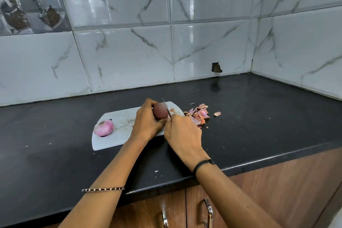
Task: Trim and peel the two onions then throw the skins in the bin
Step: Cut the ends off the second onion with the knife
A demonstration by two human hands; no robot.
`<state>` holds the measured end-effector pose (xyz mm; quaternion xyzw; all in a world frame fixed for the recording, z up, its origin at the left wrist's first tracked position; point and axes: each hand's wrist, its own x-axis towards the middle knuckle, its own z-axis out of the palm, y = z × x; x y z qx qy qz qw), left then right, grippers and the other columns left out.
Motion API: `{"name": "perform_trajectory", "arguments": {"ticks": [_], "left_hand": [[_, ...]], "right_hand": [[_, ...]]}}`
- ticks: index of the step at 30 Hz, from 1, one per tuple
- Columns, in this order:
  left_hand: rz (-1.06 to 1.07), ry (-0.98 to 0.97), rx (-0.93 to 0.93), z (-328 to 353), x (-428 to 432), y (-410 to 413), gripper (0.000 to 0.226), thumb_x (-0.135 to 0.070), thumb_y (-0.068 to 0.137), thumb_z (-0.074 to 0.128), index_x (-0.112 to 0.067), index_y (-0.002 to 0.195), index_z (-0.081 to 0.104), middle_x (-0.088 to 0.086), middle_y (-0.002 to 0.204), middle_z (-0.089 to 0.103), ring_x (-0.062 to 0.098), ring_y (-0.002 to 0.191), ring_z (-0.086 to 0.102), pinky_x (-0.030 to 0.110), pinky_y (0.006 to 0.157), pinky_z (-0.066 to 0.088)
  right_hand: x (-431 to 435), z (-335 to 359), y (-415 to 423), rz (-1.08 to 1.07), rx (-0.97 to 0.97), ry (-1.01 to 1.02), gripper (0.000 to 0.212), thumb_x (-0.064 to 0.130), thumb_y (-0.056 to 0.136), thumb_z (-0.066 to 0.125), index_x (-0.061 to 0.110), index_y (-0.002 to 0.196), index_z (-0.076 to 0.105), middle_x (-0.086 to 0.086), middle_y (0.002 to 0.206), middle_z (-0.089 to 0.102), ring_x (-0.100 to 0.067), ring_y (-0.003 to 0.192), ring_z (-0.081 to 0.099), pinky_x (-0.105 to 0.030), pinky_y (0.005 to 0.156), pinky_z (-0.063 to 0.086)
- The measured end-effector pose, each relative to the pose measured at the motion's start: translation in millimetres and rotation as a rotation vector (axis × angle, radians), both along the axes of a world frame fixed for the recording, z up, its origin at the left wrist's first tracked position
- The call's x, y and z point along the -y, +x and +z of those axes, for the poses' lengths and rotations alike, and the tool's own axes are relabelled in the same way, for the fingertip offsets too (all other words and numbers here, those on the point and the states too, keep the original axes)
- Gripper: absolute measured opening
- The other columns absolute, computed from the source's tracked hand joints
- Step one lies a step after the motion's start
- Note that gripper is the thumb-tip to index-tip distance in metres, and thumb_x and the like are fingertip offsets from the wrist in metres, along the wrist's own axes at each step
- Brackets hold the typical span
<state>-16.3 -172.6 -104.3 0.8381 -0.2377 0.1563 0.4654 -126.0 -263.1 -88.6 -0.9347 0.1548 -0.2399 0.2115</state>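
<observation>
A peeled pink onion [103, 127] lies at the left end of the white cutting board [114, 140]. My left hand [147, 122] grips a darker, reddish onion [160, 110] just above the board's right part. My right hand [183, 133] holds a knife [166, 106] whose blade rests against the right side of that onion; the handle is hidden in my fist. A heap of onion skins [199, 114] lies on the black counter just right of the board, with a few scraps on the board's corner [173, 110].
The black counter [259, 116] runs to a tiled wall behind and on the right. A loose skin piece [217, 113] lies further right. Wooden cabinet doors with metal handles [209, 213] sit under the front edge. No bin is in view.
</observation>
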Motion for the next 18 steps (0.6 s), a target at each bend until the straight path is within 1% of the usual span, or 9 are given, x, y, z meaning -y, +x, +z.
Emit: {"name": "perform_trajectory", "arguments": {"ticks": [2, 4, 6, 9, 11, 13, 15, 16, 18], "left_hand": [[0.004, 0.000, -0.004, 0.5, -0.2, 0.6, 0.050, -0.021, 0.072, 0.088, -0.018, 0.106, 0.052, 0.001, 0.105, 0.066, 0.018, 0.094, 0.065, 0.032, 0.078, 0.056], [0.013, -0.005, -0.007, 1.2, -1.1, -0.1, 0.055, -0.027, 0.069, 0.091, -0.019, 0.106, 0.050, 0.000, 0.106, 0.066, 0.018, 0.094, 0.065, 0.031, 0.075, 0.055], [0.009, -0.013, -0.023, 1.5, -1.6, -0.2, 0.058, -0.032, 0.069, 0.091, -0.020, 0.107, 0.049, -0.001, 0.107, 0.066, 0.018, 0.095, 0.066, 0.031, 0.075, 0.054], [0.007, -0.019, -0.029, 1.3, -1.7, 0.7, 0.056, -0.028, 0.071, 0.088, -0.019, 0.112, 0.050, 0.000, 0.112, 0.065, 0.018, 0.100, 0.064, 0.027, 0.077, 0.053], [-0.004, -0.027, -0.019, 0.0, -1.8, 2.0, 0.057, -0.024, 0.071, 0.088, -0.020, 0.116, 0.054, 0.000, 0.117, 0.065, 0.018, 0.104, 0.064, 0.031, 0.085, 0.055], [-0.011, -0.010, 0.005, -1.1, -1.8, 2.3, 0.060, -0.020, 0.071, 0.088, -0.021, 0.122, 0.057, -0.001, 0.122, 0.061, 0.017, 0.110, 0.061, 0.029, 0.089, 0.052], [-0.009, 0.024, 0.039, -1.7, -1.7, 2.6, 0.059, -0.018, 0.073, 0.088, -0.023, 0.125, 0.060, -0.003, 0.125, 0.056, 0.016, 0.115, 0.057, 0.022, 0.089, 0.047], [-0.012, 0.030, 0.047, -1.5, -1.9, 2.6, 0.057, -0.019, 0.074, 0.088, -0.023, 0.125, 0.061, -0.003, 0.125, 0.055, 0.015, 0.115, 0.056, 0.021, 0.089, 0.045], [-0.022, 0.022, 0.055, -0.6, -2.2, 1.8, 0.052, -0.021, 0.075, 0.087, -0.021, 0.122, 0.064, -0.002, 0.124, 0.055, 0.015, 0.112, 0.057, 0.022, 0.090, 0.047]], "right_hand": [[2.6, -2.5, 0.4, -0.035, 0.050, 0.082, 0.027, 0.023, 0.102, 0.041, 0.010, 0.109, 0.063, -0.010, 0.107, 0.066, -0.033, 0.104, 0.061, -0.034, 0.071, 0.038], [4.4, -4.6, 1.3, -0.049, 0.095, 0.121, 0.029, 0.026, 0.102, 0.040, 0.010, 0.107, 0.064, -0.009, 0.102, 0.067, -0.032, 0.100, 0.061, -0.035, 0.069, 0.040], [3.8, -5.0, 0.0, -0.026, 0.131, 0.116, 0.029, 0.029, 0.102, 0.041, 0.011, 0.104, 0.064, -0.008, 0.096, 0.067, -0.031, 0.095, 0.060, -0.035, 0.067, 0.042], [1.5, -4.9, -2.8, 0.037, 0.148, 0.077, 0.027, 0.031, 0.101, 0.042, 0.015, 0.100, 0.062, -0.005, 0.089, 0.064, -0.031, 0.087, 0.059, -0.036, 0.066, 0.042], [0.6, -4.9, -2.9, 0.029, 0.117, 0.049, 0.027, 0.031, 0.101, 0.042, 0.014, 0.100, 0.063, -0.006, 0.092, 0.064, -0.031, 0.090, 0.059, -0.036, 0.067, 0.042], [2.2, -5.4, -1.9, -0.020, 0.108, 0.076, 0.028, 0.030, 0.101, 0.041, 0.014, 0.102, 0.064, -0.006, 0.097, 0.066, -0.030, 0.096, 0.061, -0.035, 0.069, 0.042], [4.6, -4.9, -2.7, -0.053, 0.128, 0.113, 0.030, 0.030, 0.103, 0.040, 0.014, 0.106, 0.065, -0.005, 0.100, 0.068, -0.029, 0.098, 0.062, -0.035, 0.069, 0.042], [4.9, -4.6, -3.3, -0.046, 0.139, 0.126, 0.030, 0.031, 0.103, 0.041, 0.014, 0.107, 0.065, -0.006, 0.100, 0.069, -0.029, 0.098, 0.062, -0.035, 0.068, 0.042], [3.7, -4.4, -4.7, 0.002, 0.143, 0.127, 0.028, 0.031, 0.102, 0.042, 0.015, 0.106, 0.064, -0.006, 0.097, 0.068, -0.030, 0.096, 0.062, -0.036, 0.067, 0.043]]}}
